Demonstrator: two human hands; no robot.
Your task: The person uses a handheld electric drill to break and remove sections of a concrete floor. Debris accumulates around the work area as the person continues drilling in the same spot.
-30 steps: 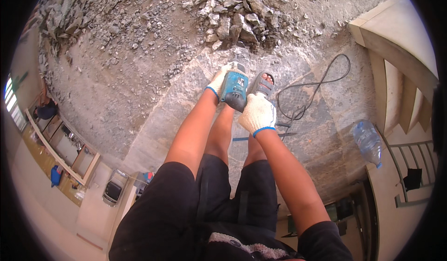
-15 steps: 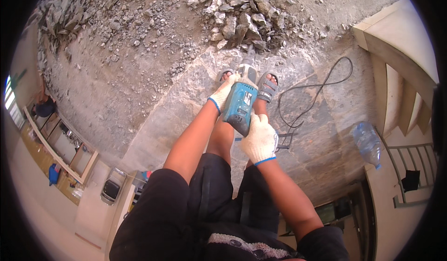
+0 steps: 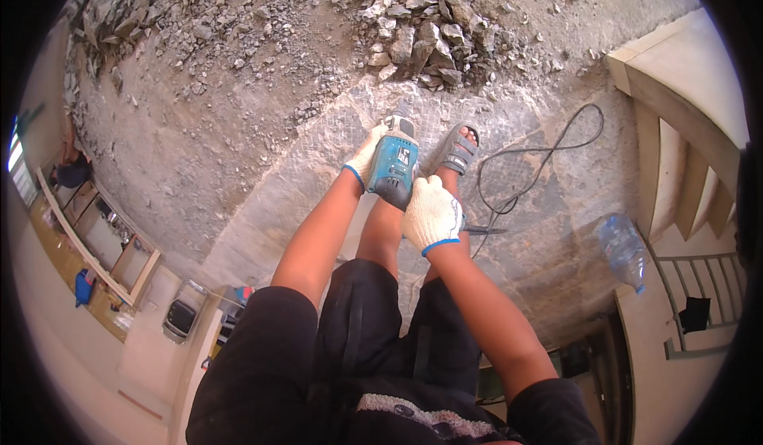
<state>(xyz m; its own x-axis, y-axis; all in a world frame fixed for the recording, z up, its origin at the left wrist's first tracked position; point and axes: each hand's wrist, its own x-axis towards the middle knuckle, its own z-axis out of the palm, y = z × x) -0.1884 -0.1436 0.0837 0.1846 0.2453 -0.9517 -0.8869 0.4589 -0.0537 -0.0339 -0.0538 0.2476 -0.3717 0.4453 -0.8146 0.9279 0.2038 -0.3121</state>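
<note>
Both of my hands, in white knit gloves with blue cuffs, hold a teal-and-black demolition hammer [image 3: 395, 163] over the tiled floor, just in front of my legs. My left hand [image 3: 366, 157] is wrapped round the left side of its body. At the rear end, my right hand [image 3: 433, 214] is closed on the handle, which the glove mostly hides. The hammer's grey nose points away from me toward a heap of broken stone [image 3: 429, 40]. Its bit is hard to make out against the floor.
My sandalled right foot [image 3: 457, 151] stands just right of the hammer. A black cable [image 3: 548, 151] loops across the floor beside it. Farther right are a large clear plastic bottle [image 3: 622, 246] and steps [image 3: 675, 63]. Loose rubble [image 3: 230, 40] spreads at the far left; a person [image 3: 71, 171] is at the left edge.
The hammer and both hands have shifted left and slightly toward me. The hammer's front end has drawn back from the stone heap, and my left sandal has gone out of sight behind it.
</note>
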